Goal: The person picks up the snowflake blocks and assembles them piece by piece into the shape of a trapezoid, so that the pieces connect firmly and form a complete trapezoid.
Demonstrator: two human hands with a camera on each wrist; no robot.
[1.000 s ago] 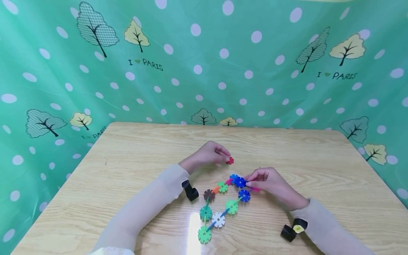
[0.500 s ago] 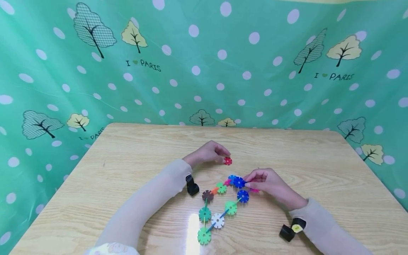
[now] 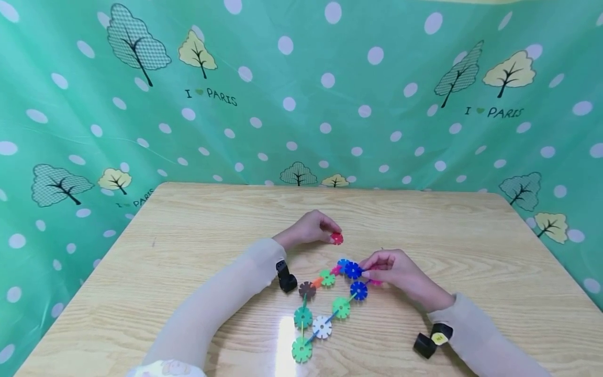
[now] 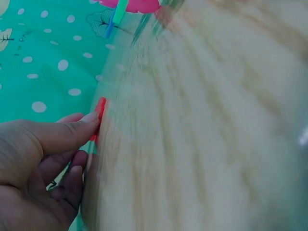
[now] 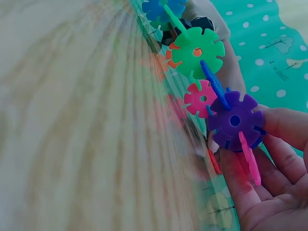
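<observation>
My left hand (image 3: pixel 312 228) pinches a red snowflake disc (image 3: pixel 336 239) between thumb and fingertips, just above the far side of the chain. In the left wrist view the red disc (image 4: pixel 100 115) is seen nearly edge-on. A loop-like chain of slotted snowflake discs (image 3: pixel 341 307) in green, white, blue, brown and orange lies in front. My right hand (image 3: pixel 392 268) grips its far right end by a dark blue disc (image 3: pixel 353 270). From the right wrist, a purple disc (image 5: pixel 235 120) and an edge-on pink disc (image 5: pixel 250 159) show at the fingers.
The chain stands on a wood-grain table (image 3: pixel 226 209). Behind the table hangs a green dotted curtain (image 3: pixel 264 73). Black wrist cameras (image 3: pixel 285 277) are strapped over both sleeves, and a bright light reflection lies at the table's near edge.
The red disc has turned in my left fingers, so more of its face shows to the head view. My right hand and the chain stay nearly where they were.
</observation>
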